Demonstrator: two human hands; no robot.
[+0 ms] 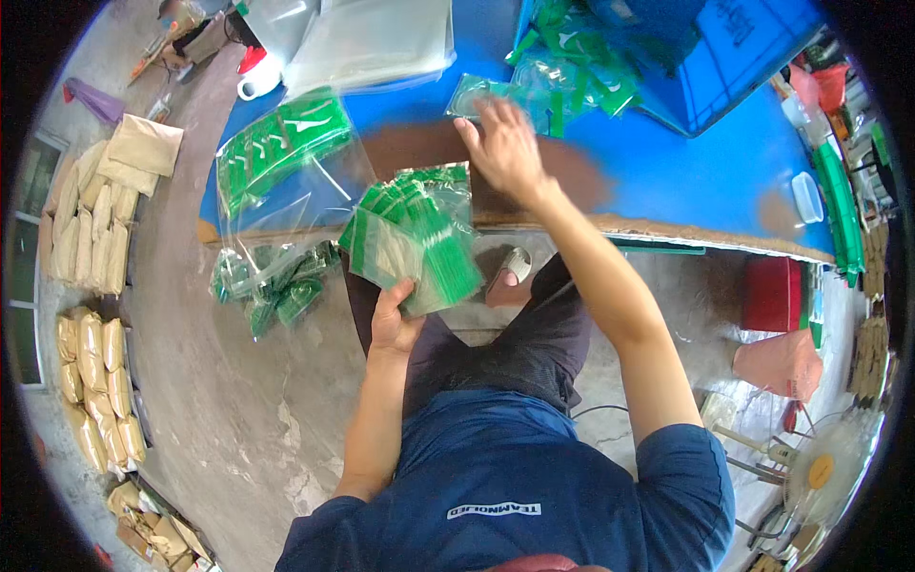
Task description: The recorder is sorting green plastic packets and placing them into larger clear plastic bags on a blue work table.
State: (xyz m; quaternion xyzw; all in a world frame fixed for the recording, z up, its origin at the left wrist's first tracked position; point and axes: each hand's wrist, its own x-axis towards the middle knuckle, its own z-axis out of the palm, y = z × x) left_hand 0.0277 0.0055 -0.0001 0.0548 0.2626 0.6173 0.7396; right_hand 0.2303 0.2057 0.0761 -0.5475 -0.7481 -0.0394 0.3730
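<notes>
My left hand (394, 319) is closed around the lower end of a fanned stack of green and clear plastic packets (434, 238), held over my lap at the table's front edge. Above the blue table (658, 181) my right hand (505, 148) stretches out, thumb apart and fingertips blurred. It holds nothing that I can see. The fingertips are by a clear plastic packet (469, 93) at the front of a loose pile of green and clear packets (572, 81). Left of the stack lies a large clear bag (286, 143) with green packets in it.
Clear plastic sheets (367, 43) and a red-topped white bottle (257, 74) stand at the back left. A blue bin (734, 57) is at the back right, a small white dish (807, 197) near the right edge. A bag of green pieces (276, 286) hangs below the table; a fan (824, 467) stands right.
</notes>
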